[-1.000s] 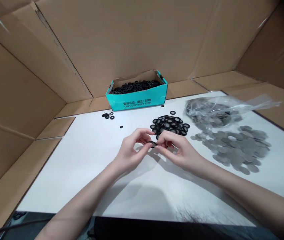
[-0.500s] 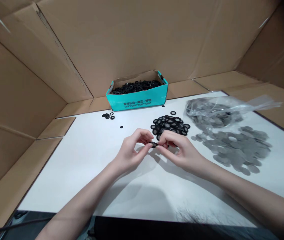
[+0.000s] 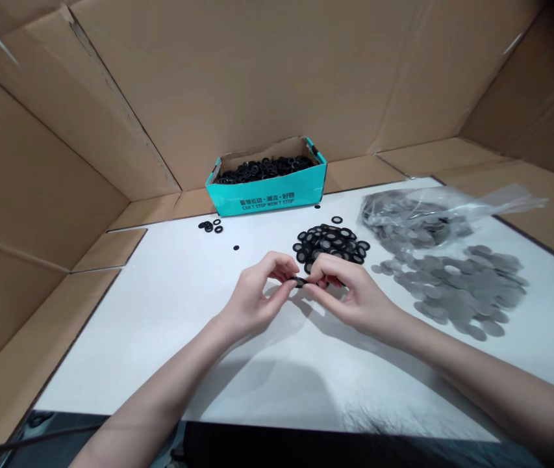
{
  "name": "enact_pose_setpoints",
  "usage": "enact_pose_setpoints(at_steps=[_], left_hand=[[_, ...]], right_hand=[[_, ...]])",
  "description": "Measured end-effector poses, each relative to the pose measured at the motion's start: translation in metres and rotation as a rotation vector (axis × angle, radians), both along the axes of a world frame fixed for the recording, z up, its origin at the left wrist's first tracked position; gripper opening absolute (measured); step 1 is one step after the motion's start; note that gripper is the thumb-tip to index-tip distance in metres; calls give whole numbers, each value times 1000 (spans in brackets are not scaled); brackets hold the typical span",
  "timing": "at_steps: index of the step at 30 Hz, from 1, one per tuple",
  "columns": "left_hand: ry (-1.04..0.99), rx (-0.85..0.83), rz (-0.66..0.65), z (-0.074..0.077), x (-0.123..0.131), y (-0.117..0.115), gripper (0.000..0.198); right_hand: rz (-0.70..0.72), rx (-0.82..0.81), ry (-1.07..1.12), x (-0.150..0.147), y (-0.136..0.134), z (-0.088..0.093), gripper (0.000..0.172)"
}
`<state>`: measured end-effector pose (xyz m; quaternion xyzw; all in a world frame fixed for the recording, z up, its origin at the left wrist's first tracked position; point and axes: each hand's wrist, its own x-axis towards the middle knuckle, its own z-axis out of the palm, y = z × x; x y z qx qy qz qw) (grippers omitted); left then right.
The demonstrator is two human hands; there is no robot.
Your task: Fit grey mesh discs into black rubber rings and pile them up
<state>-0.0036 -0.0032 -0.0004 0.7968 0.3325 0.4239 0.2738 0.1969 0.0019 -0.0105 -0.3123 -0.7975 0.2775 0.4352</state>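
Underneath the fingers (image 3: pixel 281 263) lies a white counter (image 3: pixel 169 312), walled on three sides by brown cardboard (image 3: pixel 267 71). The left hand (image 3: pixel 252 300) and the right hand (image 3: pixel 354 298) both pinch one small black ring (image 3: pixel 299 281), fingers closed on it just above the counter. Just beyond the fingers sits a pile of rings (image 3: pixel 331 242); to their right, grey discs (image 3: pixel 456 286). Fingertips hide much of the ring; anything inside it cannot be made out.

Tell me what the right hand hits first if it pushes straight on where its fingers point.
The right hand points left, at the black ring both hands pinch. Pushed on, it would meet the fingertips of the left hand just behind that ring, as far as one view shows.
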Motion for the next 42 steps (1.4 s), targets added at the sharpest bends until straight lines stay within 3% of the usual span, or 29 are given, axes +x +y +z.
enact_pose_setpoints(at_steps=[12,21,32,42], left_hand=[[156,138,-13,4,0,-2,17],[78,-15,-25,7,0,-2,14],[93,-85,-35,1,2,-4,11],[150,-172,-62,8,2,-3,14]], right_hand=[[-42,21,-7,-2,0,-2,17],[-49,36,-19,2,1,-1,3],[-15,9,-43,1,-2,0,16],[-29,6,-21,-2,-3,-2,19]])
